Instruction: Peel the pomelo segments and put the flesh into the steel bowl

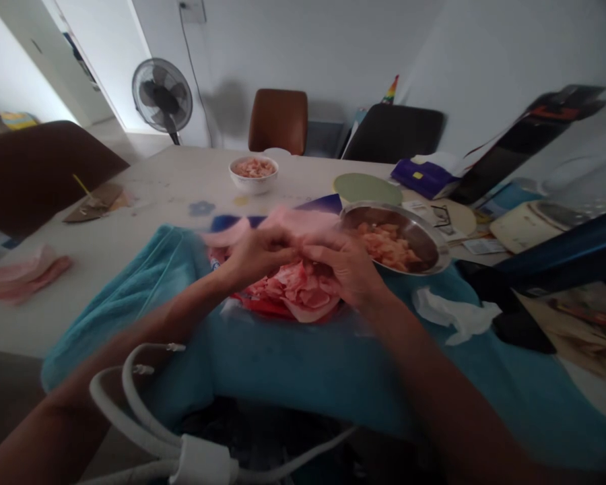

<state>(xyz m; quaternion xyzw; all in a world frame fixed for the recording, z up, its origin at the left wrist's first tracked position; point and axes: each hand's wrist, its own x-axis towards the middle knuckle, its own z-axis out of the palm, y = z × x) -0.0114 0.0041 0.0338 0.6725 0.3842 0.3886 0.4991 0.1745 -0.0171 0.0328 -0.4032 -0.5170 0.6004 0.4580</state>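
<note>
My left hand (257, 256) and my right hand (346, 263) are closed together on a pale pink peel-like strip (283, 222), blurred by motion, stretched between them. Right under the hands lies a heap of pink peel pieces (297, 289) on something red, on a teal towel (262, 364). A steel bowl (429, 239) with orange-pink fruit pieces sits just right of my right hand.
A white bowl (253, 174) of pink pieces stands farther back on the table (146, 222). Crumpled tissue (454, 313) lies on the towel at right. Pink pieces (20, 273) lie at the left edge. Clutter, chairs and a fan (162, 98) surround the table.
</note>
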